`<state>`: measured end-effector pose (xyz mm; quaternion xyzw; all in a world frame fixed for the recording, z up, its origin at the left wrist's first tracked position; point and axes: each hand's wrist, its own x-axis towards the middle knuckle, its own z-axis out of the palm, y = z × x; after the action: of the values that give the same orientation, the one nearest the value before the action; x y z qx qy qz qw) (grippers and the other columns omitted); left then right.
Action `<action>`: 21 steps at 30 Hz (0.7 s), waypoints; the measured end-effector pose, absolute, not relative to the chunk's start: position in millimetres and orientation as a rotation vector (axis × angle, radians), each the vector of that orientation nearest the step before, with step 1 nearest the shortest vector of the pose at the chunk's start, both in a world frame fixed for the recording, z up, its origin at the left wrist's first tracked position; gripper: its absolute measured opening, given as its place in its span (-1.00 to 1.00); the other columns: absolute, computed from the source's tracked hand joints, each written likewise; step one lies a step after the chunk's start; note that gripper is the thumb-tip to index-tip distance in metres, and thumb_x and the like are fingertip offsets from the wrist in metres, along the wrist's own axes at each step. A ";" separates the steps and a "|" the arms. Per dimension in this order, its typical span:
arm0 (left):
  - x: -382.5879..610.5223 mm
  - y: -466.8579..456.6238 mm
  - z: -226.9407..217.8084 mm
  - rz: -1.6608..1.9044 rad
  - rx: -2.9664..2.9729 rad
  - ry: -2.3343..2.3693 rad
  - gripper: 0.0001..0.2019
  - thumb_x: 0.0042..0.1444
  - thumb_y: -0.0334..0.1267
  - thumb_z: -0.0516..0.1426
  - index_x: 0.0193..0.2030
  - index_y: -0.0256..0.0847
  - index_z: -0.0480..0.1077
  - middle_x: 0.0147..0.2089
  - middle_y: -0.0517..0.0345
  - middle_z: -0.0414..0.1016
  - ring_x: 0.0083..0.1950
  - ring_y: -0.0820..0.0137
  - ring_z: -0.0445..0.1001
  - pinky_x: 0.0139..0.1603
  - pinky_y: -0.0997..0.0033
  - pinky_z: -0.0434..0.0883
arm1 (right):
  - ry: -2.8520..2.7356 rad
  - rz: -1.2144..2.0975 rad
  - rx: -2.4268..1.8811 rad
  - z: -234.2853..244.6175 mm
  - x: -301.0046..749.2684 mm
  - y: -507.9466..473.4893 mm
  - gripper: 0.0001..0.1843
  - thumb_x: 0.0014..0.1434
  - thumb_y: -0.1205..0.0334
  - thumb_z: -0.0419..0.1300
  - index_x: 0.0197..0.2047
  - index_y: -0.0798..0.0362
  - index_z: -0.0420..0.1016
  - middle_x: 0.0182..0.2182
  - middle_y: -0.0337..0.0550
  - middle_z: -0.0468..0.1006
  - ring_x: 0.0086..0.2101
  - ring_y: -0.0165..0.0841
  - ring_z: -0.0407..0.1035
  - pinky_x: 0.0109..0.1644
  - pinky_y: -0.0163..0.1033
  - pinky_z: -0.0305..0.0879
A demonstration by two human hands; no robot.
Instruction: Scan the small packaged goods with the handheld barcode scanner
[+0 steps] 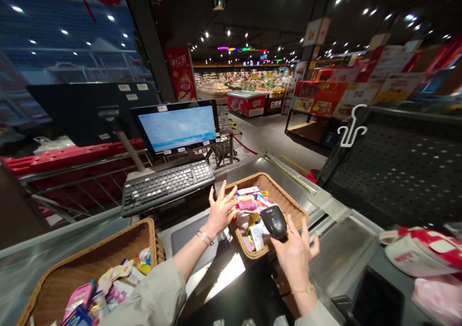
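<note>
My right hand (pixel 295 254) grips a black handheld barcode scanner (pixel 274 221), held over the near edge of a wicker basket (pixel 288 202) full of small colourful packets (pixel 252 205). My left hand (pixel 221 209) reaches to the basket's left rim with its fingers spread and nothing in it, just above the packets. A second wicker basket (pixel 72 268) with more packets stands at the lower left, beside my left sleeve.
A black keyboard (pixel 166 185) and a lit monitor (pixel 177 126) stand behind the baskets on a steel checkout counter (pixel 339 249). At the right lie a red and white bag (pixel 422 251) and a dark perforated panel (pixel 400 172). Store aisles stretch beyond.
</note>
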<state>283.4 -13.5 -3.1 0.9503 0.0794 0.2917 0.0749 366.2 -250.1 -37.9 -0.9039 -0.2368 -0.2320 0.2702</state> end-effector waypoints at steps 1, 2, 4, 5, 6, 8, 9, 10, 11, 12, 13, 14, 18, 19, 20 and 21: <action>286.1 -14.6 -5.1 0.869 2.851 0.234 -0.78 0.19 -0.16 0.16 -0.03 0.03 0.51 0.33 0.14 0.29 0.49 0.01 -0.17 0.34 -0.44 -0.31 | -0.629 -0.632 -2.433 -38.1 367.6 -251.6 -0.51 0.18 -0.11 -0.04 -0.19 0.03 0.57 0.03 0.02 0.53 0.26 -0.01 0.02 0.25 0.25 -0.29; 288.7 -15.6 -7.0 0.862 2.852 0.230 -0.78 0.19 -0.15 0.16 -0.04 0.03 0.51 0.33 0.14 0.29 0.49 0.01 -0.17 0.34 -0.44 -0.31 | -0.622 -0.644 -2.429 -38.5 369.1 -253.2 -0.51 0.19 -0.11 -0.04 -0.20 0.04 0.57 0.02 0.02 0.53 0.26 -0.01 0.01 0.24 0.24 -0.28; 293.7 -17.5 -10.4 0.841 2.859 0.221 -0.78 0.18 -0.13 0.16 -0.03 0.04 0.51 0.33 0.15 0.29 0.49 0.02 -0.17 0.34 -0.44 -0.30 | -0.610 -0.668 -2.431 -39.9 372.0 -256.6 -0.51 0.20 -0.10 -0.05 -0.21 0.05 0.57 0.02 0.01 0.54 0.27 -0.02 0.01 0.25 0.23 -0.27; 296.1 -18.3 -12.0 0.829 2.864 0.216 -0.77 0.18 -0.12 0.16 -0.03 0.05 0.50 0.33 0.14 0.29 0.49 0.02 -0.18 0.34 -0.44 -0.30 | -0.607 -0.674 -2.439 -40.8 373.4 -258.3 -0.52 0.20 -0.10 -0.04 -0.22 0.05 0.57 0.02 0.00 0.54 0.27 -0.02 0.01 0.25 0.22 -0.26; 298.4 -19.2 -13.4 0.819 2.869 0.212 -0.77 0.18 -0.11 0.16 -0.03 0.05 0.50 0.34 0.14 0.28 0.49 0.02 -0.18 0.34 -0.44 -0.30 | -0.599 -0.678 -2.447 -41.5 374.6 -260.0 -0.53 0.20 -0.10 -0.04 -0.22 0.05 0.56 0.02 -0.02 0.54 0.27 -0.03 0.02 0.25 0.21 -0.26; 303.0 -21.2 -15.8 0.800 2.876 0.208 -0.77 0.18 -0.12 0.16 -0.02 0.05 0.50 0.34 0.13 0.27 0.49 0.03 -0.19 0.34 -0.44 -0.31 | -0.579 -0.679 -2.465 -42.2 376.7 -263.1 -0.54 0.19 -0.09 -0.03 -0.23 0.04 0.57 0.02 -0.05 0.54 0.27 -0.03 0.03 0.26 0.20 -0.26; 305.3 -22.3 -17.0 0.790 2.878 0.208 -0.76 0.19 -0.13 0.16 -0.01 0.05 0.49 0.35 0.13 0.27 0.49 0.04 -0.19 0.34 -0.44 -0.31 | -0.568 -0.675 -2.474 -42.0 377.5 -264.6 -0.54 0.19 -0.09 -0.03 -0.23 0.03 0.57 0.02 -0.06 0.54 0.27 -0.03 0.03 0.26 0.20 -0.26; 307.7 -23.6 -18.2 0.776 2.880 0.209 -0.76 0.19 -0.14 0.16 0.00 0.06 0.49 0.34 0.13 0.27 0.50 0.05 -0.19 0.34 -0.44 -0.31 | -0.558 -0.671 -2.483 -41.6 378.1 -265.9 -0.54 0.19 -0.09 -0.03 -0.22 0.03 0.57 0.03 -0.06 0.54 0.27 -0.04 0.02 0.26 0.20 -0.26; 310.2 -25.0 -19.4 0.758 2.882 0.211 -0.75 0.18 -0.14 0.16 0.01 0.06 0.49 0.34 0.12 0.28 0.49 0.05 -0.19 0.34 -0.45 -0.31 | -0.548 -0.666 -2.491 -41.2 378.6 -267.3 -0.54 0.19 -0.09 -0.04 -0.21 0.02 0.57 0.04 -0.07 0.53 0.27 -0.04 0.02 0.26 0.20 -0.26; 312.8 -26.4 -20.8 0.735 2.884 0.210 -0.74 0.18 -0.14 0.16 0.01 0.06 0.48 0.34 0.11 0.28 0.49 0.04 -0.18 0.33 -0.46 -0.31 | -0.542 -0.659 -2.499 -41.0 379.1 -268.6 -0.53 0.20 -0.09 -0.04 -0.21 0.02 0.57 0.05 -0.07 0.53 0.27 -0.04 0.02 0.26 0.20 -0.27; 315.5 -28.0 -22.2 0.710 2.886 0.209 -0.73 0.17 -0.13 0.17 0.02 0.05 0.49 0.33 0.09 0.29 0.49 0.02 -0.17 0.32 -0.47 -0.30 | -0.535 -0.655 -2.505 -40.9 379.7 -269.9 -0.53 0.20 -0.09 -0.05 -0.21 0.02 0.57 0.05 -0.06 0.52 0.27 -0.04 0.02 0.26 0.20 -0.27; 318.4 -29.6 -23.7 0.687 2.887 0.206 -0.73 0.17 -0.13 0.18 0.02 0.05 0.49 0.33 0.08 0.30 0.49 0.01 -0.15 0.32 -0.48 -0.29 | -0.524 -0.657 -2.507 -41.2 380.3 -271.2 -0.53 0.20 -0.10 -0.05 -0.21 0.01 0.57 0.05 -0.06 0.52 0.27 -0.04 0.02 0.26 0.21 -0.26; 330.0 -37.0 -29.6 0.644 2.881 0.166 -0.71 0.14 -0.11 0.20 0.02 0.08 0.49 0.33 0.10 0.30 0.48 -0.01 -0.15 0.32 -0.47 -0.30 | -0.480 -0.691 -2.509 -44.2 383.5 -275.7 -0.51 0.21 -0.13 -0.06 -0.25 0.01 0.58 0.02 -0.06 0.55 0.25 -0.05 0.07 0.25 0.21 -0.22; 332.7 -39.1 -30.7 0.643 2.881 0.151 -0.70 0.13 -0.11 0.21 0.02 0.09 0.49 0.34 0.11 0.29 0.49 0.00 -0.16 0.33 -0.46 -0.31 | -0.474 -0.700 -2.512 -44.7 384.1 -276.7 -0.51 0.21 -0.13 -0.06 -0.25 0.01 0.58 0.01 -0.06 0.55 0.24 -0.05 0.07 0.25 0.20 -0.21; 335.2 -41.2 -31.6 0.643 2.882 0.138 -0.70 0.12 -0.11 0.21 0.03 0.10 0.49 0.34 0.13 0.28 0.49 0.00 -0.18 0.33 -0.46 -0.32 | -0.472 -0.707 -2.513 -44.9 384.5 -277.7 -0.51 0.21 -0.13 -0.06 -0.25 0.01 0.58 0.00 -0.06 0.55 0.24 -0.05 0.07 0.25 0.20 -0.20; 337.4 -43.2 -32.4 0.645 2.883 0.133 -0.70 0.13 -0.12 0.21 0.03 0.12 0.48 0.35 0.15 0.27 0.49 0.01 -0.19 0.34 -0.45 -0.32 | -0.469 -0.711 -2.514 -44.6 384.7 -278.6 -0.51 0.21 -0.13 -0.05 -0.25 0.01 0.58 0.00 -0.06 0.56 0.24 -0.05 0.07 0.25 0.21 -0.20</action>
<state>337.4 -43.2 -32.4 0.9708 0.0448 0.2171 0.0921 384.7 -278.6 -44.6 -0.9191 -0.1716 -0.2601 0.2413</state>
